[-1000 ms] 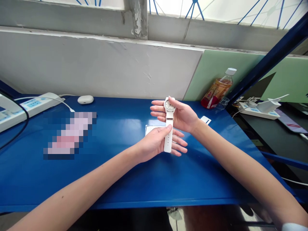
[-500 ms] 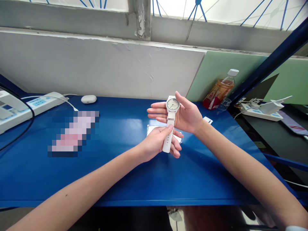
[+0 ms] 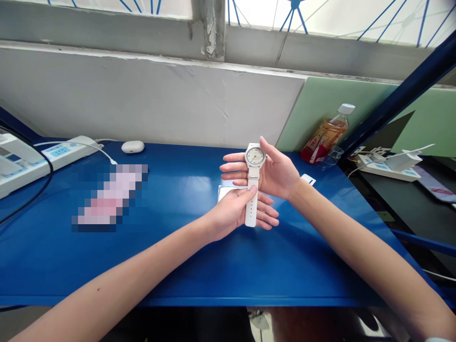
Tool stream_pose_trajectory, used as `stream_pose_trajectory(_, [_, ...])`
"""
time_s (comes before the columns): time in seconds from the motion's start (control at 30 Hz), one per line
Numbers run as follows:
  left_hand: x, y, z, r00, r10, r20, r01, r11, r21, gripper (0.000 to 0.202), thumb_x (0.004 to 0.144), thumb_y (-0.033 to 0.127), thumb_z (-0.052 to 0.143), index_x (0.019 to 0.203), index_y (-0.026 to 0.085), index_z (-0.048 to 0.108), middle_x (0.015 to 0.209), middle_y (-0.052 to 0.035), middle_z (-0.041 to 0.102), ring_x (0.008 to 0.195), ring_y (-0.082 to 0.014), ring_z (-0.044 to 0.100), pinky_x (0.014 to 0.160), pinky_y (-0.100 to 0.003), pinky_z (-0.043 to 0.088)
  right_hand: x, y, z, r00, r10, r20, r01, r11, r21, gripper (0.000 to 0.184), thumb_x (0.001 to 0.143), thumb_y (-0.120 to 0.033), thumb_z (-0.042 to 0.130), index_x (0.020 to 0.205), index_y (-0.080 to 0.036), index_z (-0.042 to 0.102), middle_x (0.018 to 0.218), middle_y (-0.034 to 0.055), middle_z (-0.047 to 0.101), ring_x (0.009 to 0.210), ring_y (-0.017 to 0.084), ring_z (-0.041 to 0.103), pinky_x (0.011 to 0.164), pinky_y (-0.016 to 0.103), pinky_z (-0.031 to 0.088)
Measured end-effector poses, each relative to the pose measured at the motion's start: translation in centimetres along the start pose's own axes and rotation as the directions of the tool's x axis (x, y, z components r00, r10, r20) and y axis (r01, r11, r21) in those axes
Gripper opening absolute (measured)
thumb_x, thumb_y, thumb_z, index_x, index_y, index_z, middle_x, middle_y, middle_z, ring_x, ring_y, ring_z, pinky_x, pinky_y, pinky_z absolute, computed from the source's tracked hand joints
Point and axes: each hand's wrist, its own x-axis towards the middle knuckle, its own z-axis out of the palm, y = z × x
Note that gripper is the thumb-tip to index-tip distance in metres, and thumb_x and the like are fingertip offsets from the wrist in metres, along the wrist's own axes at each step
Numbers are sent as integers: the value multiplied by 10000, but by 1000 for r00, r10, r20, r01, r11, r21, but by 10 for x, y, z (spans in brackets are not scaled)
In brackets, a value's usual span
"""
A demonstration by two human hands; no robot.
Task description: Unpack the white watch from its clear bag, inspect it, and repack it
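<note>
A white wristwatch (image 3: 255, 156) with a round pale dial is held up, dial facing me, its strap hanging down. My left hand (image 3: 231, 213) has its thumb pressed on the lower strap, pinning it against the palm, with the other fingers stretched out behind. My right hand (image 3: 278, 173) lies behind the dial, palm toward me, fingers flat and pointing left. Its thumb stands up beside the case without closing over it. Below and behind the hands, a white item in clear wrapping (image 3: 225, 191) rests on the blue desk (image 3: 171, 266), mostly hidden.
A pixelated pinkish object (image 3: 110, 194) lies at left, near a white cable and a power strip (image 3: 64, 151). A white earbud case (image 3: 133, 147) sits by the wall. At right are a drink bottle (image 3: 324, 137), a small white card (image 3: 308, 179) and another power strip (image 3: 388, 166).
The strap's lower end has swung slightly right and hangs straighter. My left fingers have stretched out further to the right behind it. My right fingers have spread a little.
</note>
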Motion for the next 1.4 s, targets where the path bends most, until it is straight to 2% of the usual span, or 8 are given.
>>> stream_pose_trajectory(0.17, [-1, 0, 1, 1000, -1, 5, 1, 999, -41, 402, 1050, 379, 450, 989, 57, 683, 898, -165, 751, 790, -225, 748, 778, -348, 576, 0, 1, 0, 1000, 4, -3, -4, 1000, 10, 734, 1027, -575, 149, 1158, -90, 684, 1165, 165, 742, 1059, 259, 716, 982, 401, 530])
stream_pose_trajectory(0.4, [-1, 2, 4, 1000, -13, -19, 12, 999, -40, 415, 1077, 321, 364, 972, 54, 664, 864, -157, 749, 754, -213, 750, 741, -330, 580, 1, 2, -1, 1000, -4, 19, 4, 1000, 30, 727, 1038, -538, 132, 1163, -78, 681, 1147, 155, 748, 1039, 250, 719, 958, 381, 543])
stream_pose_trajectory(0.73, [0, 3, 2, 998, -30, -59, 30, 1000, -4, 407, 1072, 340, 381, 976, 60, 660, 869, -161, 745, 745, -211, 745, 731, -334, 583, 3, 2, -1, 999, 6, -51, -4, 999, 47, 725, 1043, -524, 120, 1144, -69, 675, 1115, 167, 755, 986, 245, 735, 909, 370, 571])
stream_pose_trajectory(0.93, [0, 3, 1, 999, -32, -11, 31, 999, -38, 372, 1051, 361, 450, 1002, 64, 667, 895, -156, 742, 775, -218, 743, 782, -356, 575, 4, 3, -3, 995, 17, -98, -9, 997, 79, 702, 1048, -508, 128, 1163, -52, 648, 1055, 184, 760, 896, 259, 756, 795, 381, 617])
stream_pose_trajectory(1.17, [1, 5, 3, 992, -73, -106, 73, 997, -8, 435, 1081, 327, 341, 973, 61, 668, 855, -150, 745, 726, -196, 737, 726, -320, 583, 6, 3, -4, 997, 10, -78, -3, 996, 87, 726, 1047, -509, 102, 1152, -52, 656, 1039, 178, 766, 919, 245, 749, 861, 386, 589])
stream_pose_trajectory(1.4, [0, 6, 4, 991, -75, -107, 76, 997, 3, 397, 1070, 332, 388, 958, 68, 662, 848, -149, 741, 727, -202, 739, 691, -310, 589, 6, 4, -5, 998, 13, -61, -8, 997, 82, 725, 1047, -513, 105, 1156, -54, 657, 1053, 183, 763, 939, 244, 743, 872, 378, 582])
